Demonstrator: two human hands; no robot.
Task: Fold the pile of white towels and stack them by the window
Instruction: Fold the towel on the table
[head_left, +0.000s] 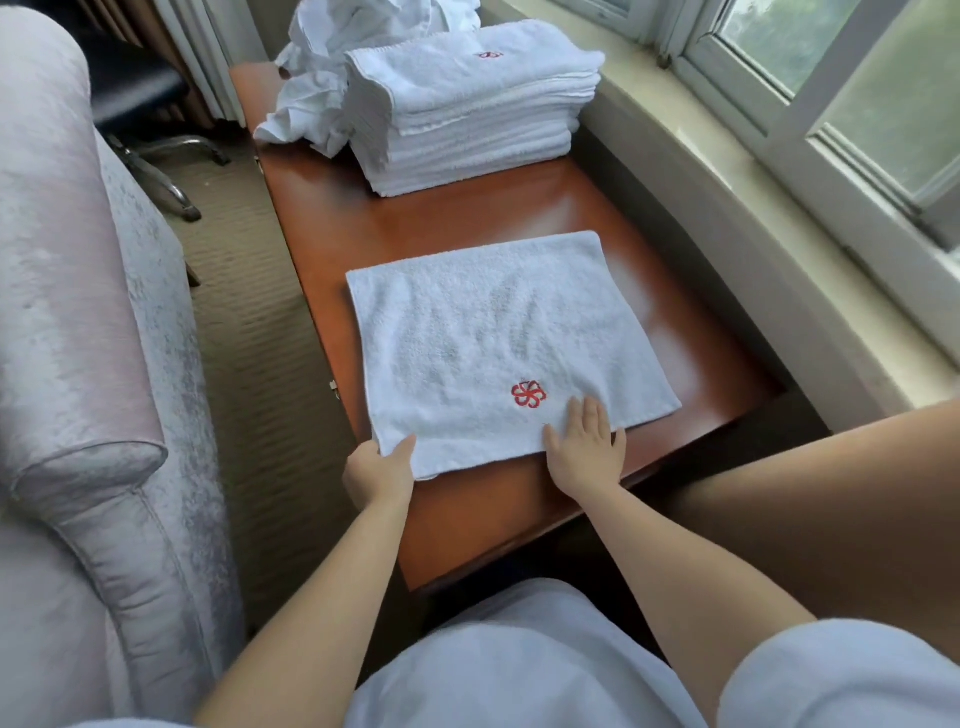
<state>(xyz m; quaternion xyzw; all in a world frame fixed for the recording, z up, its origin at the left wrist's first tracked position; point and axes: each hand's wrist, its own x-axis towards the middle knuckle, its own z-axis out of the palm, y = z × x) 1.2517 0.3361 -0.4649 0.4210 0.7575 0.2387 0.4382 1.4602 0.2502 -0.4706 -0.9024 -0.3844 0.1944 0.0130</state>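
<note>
Towel (498, 338) flat on near half of wooden counter (519, 208), red logo (529, 394) up. Left hand (379, 470) pinches near-left corner, thumb on top. Right hand (584, 447) spread, pressing near edge.

Risk: polished top likely slick; towel may slide or fold skew if right hand lifts early. Near-left corner overhangs counter edge.

Folded stack (472, 109) at far end beside window (831, 78); crumpled unfolded pile (322, 67) left of and behind stack. Pale sofa (78, 312) left, carpet (260, 312) between.
</note>
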